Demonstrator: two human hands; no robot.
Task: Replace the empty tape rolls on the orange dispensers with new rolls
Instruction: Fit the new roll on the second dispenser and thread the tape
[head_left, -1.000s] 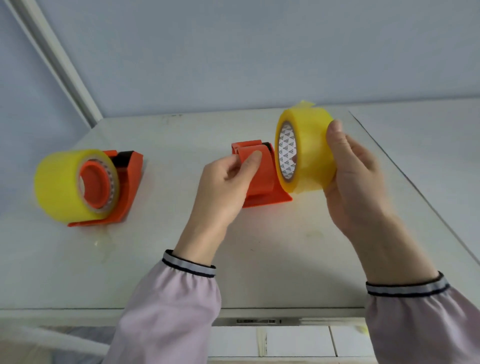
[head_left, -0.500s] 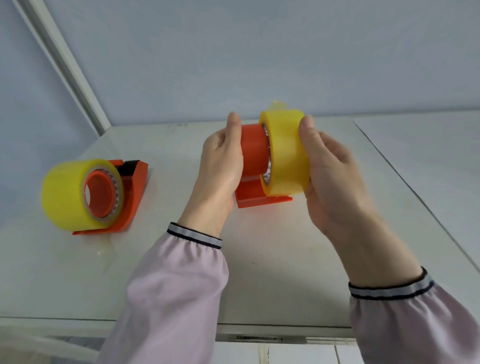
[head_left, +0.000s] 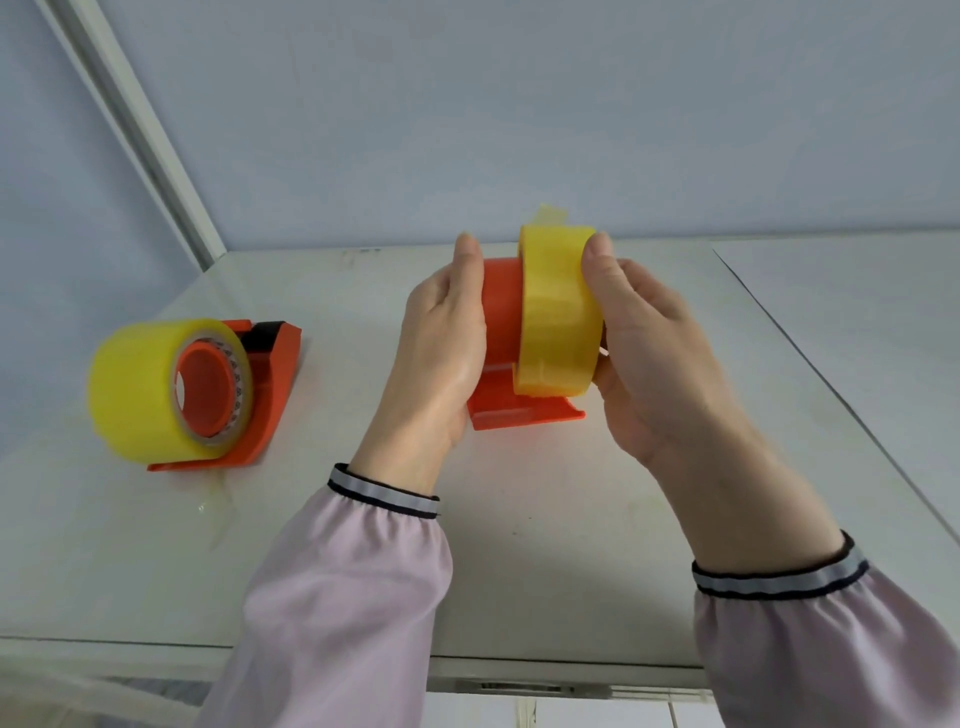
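An orange dispenser (head_left: 524, 413) stands at the middle of the white table (head_left: 571, 545). My left hand (head_left: 436, 353) grips the left side of its orange hub (head_left: 501, 312). A yellow tape roll (head_left: 558, 312) sits partway onto that hub, and my right hand (head_left: 649, 343) holds the roll from its right side, thumb on top. A loose tape end sticks up behind the roll. At the left, a second orange dispenser (head_left: 260, 395) stands with a full yellow roll (head_left: 137, 389) on its hub.
The table meets a pale wall (head_left: 519, 114) at the back, with a white frame strip (head_left: 140, 130) running diagonally at the left. A scrap of clear tape (head_left: 215, 512) lies in front of the left dispenser. A seam (head_left: 831, 374) runs along the table's right side.
My right hand brought the yellow roll from beside the dispenser onto the orange hub and pushed it further on. My left hand shifted from the front of the hub to its left side.
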